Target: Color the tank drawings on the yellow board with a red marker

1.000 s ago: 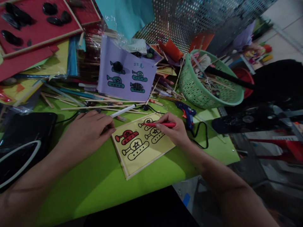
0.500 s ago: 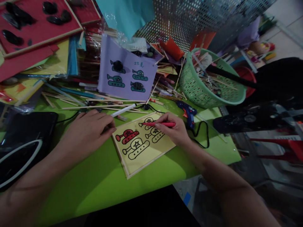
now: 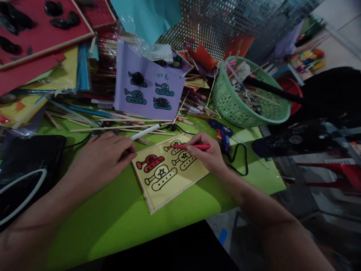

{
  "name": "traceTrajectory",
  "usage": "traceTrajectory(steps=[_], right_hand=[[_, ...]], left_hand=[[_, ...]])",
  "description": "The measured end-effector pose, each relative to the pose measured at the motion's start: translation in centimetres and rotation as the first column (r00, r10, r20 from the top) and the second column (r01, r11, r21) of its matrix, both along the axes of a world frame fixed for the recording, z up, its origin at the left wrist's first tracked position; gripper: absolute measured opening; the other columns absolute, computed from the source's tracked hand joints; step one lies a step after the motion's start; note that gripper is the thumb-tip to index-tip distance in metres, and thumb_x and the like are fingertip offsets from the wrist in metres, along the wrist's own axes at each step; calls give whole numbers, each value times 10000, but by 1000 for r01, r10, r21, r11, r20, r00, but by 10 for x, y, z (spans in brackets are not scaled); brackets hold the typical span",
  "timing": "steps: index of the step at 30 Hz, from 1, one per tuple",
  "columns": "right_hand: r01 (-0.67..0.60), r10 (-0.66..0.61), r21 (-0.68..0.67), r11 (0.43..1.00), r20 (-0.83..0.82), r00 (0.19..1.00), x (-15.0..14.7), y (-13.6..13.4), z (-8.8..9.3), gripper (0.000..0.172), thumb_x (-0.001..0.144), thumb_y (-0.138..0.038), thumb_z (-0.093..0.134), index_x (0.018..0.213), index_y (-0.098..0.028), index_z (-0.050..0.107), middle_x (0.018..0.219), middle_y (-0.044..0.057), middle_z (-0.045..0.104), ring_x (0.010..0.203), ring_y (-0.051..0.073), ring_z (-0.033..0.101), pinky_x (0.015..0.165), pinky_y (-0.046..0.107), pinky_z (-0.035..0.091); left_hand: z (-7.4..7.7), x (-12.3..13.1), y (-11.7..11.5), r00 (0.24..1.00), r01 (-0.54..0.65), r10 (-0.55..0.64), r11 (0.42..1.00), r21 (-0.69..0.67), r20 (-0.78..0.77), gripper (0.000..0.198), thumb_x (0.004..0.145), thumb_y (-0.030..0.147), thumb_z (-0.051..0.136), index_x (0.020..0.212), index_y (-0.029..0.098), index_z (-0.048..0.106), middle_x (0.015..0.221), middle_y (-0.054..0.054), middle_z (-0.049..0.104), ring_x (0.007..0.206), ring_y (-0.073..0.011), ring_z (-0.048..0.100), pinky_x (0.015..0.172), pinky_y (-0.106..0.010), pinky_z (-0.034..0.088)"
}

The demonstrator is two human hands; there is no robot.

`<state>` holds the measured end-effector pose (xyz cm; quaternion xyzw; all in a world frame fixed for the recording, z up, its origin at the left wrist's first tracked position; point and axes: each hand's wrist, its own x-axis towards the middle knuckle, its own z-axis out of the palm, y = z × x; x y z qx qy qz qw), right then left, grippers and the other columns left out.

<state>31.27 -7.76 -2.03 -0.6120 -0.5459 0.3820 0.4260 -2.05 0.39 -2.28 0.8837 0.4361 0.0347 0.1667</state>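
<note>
A yellow card edged with thin wooden strips lies on the green table, bearing black-outlined tanks with stars. The upper-left tank is coloured red; the others are mostly yellow inside. My right hand grips a red marker, its tip at the barrel of the upper-right tank. At the card's left edge, my left hand rests with curled fingers. A white marker with a dark tip sticks out from its index finger and seems held there; the inner fingers are hidden.
A purple card with green tanks stands behind, among loose wooden sticks. To the right are a blue glue gun with a black cord and a green basket. A black box sits left; red panels with dark stones lie behind.
The view has shifted slightly, moving everything a little to the left. The red marker's tip stays at the upper-right tank's barrel, and both hands keep their hold.
</note>
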Motion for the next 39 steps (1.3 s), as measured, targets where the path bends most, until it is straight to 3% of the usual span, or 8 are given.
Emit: traceTrajectory(steps=[10, 33, 39], right_hand=[[-2, 2, 22, 1000, -9, 1000, 0, 1, -1, 229, 862, -416, 900, 850, -240, 754, 760, 5, 708, 682, 168, 601, 639, 333, 465], [-72, 72, 33, 997, 19, 997, -1, 2, 0, 362, 891, -553, 960, 853, -238, 786, 810, 34, 771, 725, 191, 674, 673, 338, 530], [-61, 62, 45, 997, -9, 998, -1, 1, 0, 298, 893, -470, 951, 847, -230, 781, 801, 28, 773, 701, 171, 649, 660, 321, 503]], left_hand=[[-1, 2, -2, 1000, -22, 22, 1000, 17, -1, 228, 1039, 402, 547, 936, 308, 728, 927, -64, 794, 1000, -353, 671, 890, -488, 441], [3, 4, -2, 999, -18, 18, 1000, 21, -30, 208, 1050, 397, 568, 919, 302, 699, 921, -61, 773, 995, -349, 668, 910, -492, 445], [1, 3, -3, 1000, -12, 13, 999, 29, -11, 198, 1053, 394, 584, 924, 299, 702, 918, -53, 773, 981, -340, 660, 916, -487, 436]])
